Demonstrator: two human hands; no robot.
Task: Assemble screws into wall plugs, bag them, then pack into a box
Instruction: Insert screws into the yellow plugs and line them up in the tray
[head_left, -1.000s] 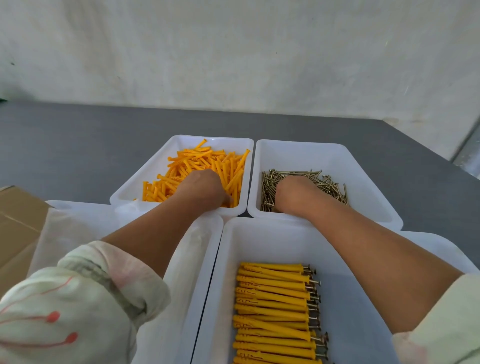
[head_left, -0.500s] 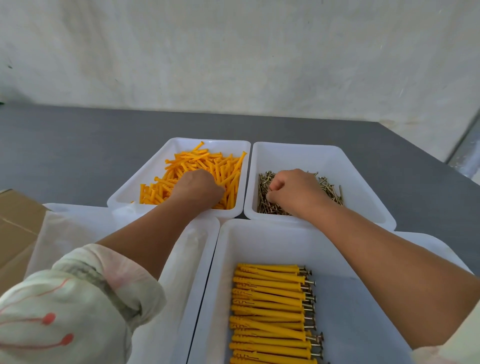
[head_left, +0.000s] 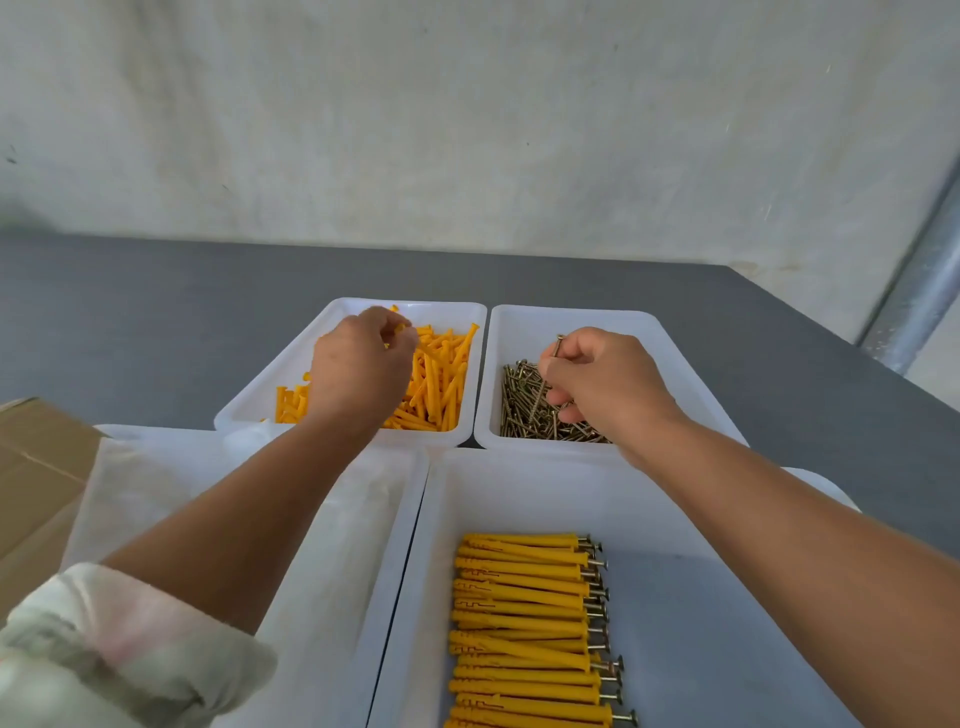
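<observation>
Loose orange wall plugs (head_left: 441, 379) fill the far left white tray (head_left: 260, 400). My left hand (head_left: 358, 369) hovers over them and pinches one orange plug at its fingertips. The far right white tray (head_left: 670, 338) holds a heap of brass screws (head_left: 524, 410). Above that heap my right hand (head_left: 602, 384) pinches a single screw (head_left: 557, 345), its head pointing up. In the near right tray (head_left: 701, 623) lie several assembled plugs with screws (head_left: 524, 629), stacked in a neat row.
A near left white tray (head_left: 332, 571) holds clear plastic bags (head_left: 130, 499). A brown cardboard box (head_left: 36, 467) sits at the left edge. All stand on a grey table (head_left: 156, 306) against a pale wall; a metal post (head_left: 919, 291) rises at the right.
Both hands have lifted out of the heaps. The left now holds a plug, the right a screw, raised above their trays.
</observation>
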